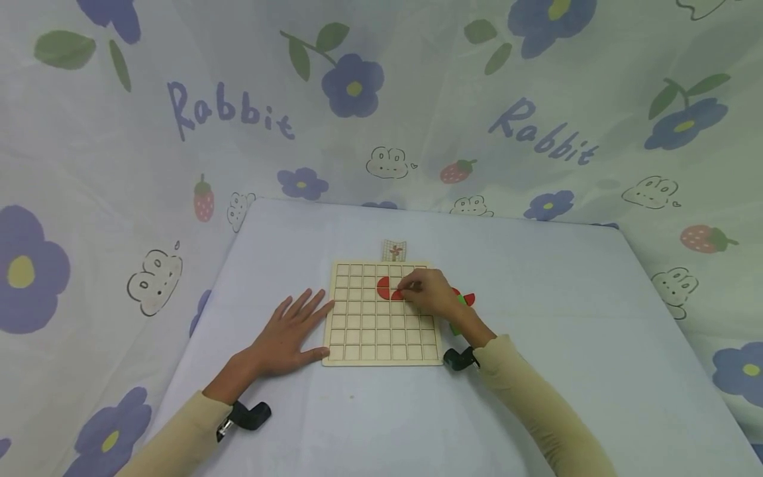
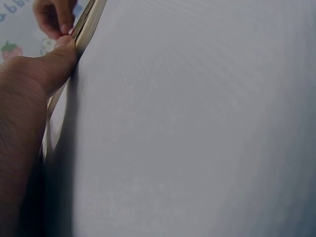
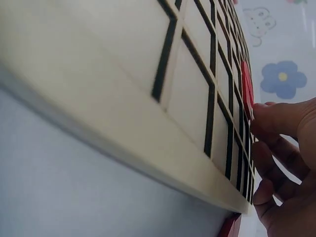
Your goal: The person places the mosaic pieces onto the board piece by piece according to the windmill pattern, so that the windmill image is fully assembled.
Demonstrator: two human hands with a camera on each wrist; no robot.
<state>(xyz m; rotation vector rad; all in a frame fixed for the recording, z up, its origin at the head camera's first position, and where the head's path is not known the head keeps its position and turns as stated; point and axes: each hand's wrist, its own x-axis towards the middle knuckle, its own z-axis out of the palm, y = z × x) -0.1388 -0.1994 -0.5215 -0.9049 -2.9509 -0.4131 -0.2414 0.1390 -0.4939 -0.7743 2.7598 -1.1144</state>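
A pale wooden grid board (image 1: 361,362) lies flat on the white table. Several red pieces (image 1: 383,287) sit in its cells right of centre and form part of a round shape. My right hand (image 1: 430,291) reaches over the board from the right, fingers bent, and pinches a small red piece at the round shape. In the right wrist view its fingertips meet the red piece (image 3: 247,89), and the fingers hide much of it. My left hand (image 1: 290,338) lies spread on the table at the board's left side, thumb and a fingertip at the edge.
Loose red pieces (image 1: 469,299) and a green piece (image 1: 456,328) lie right of the board, partly under my right wrist. A small patterned card (image 1: 394,250) is just behind the board. A printed curtain (image 1: 381,132) hangs along the back and sides of the table.
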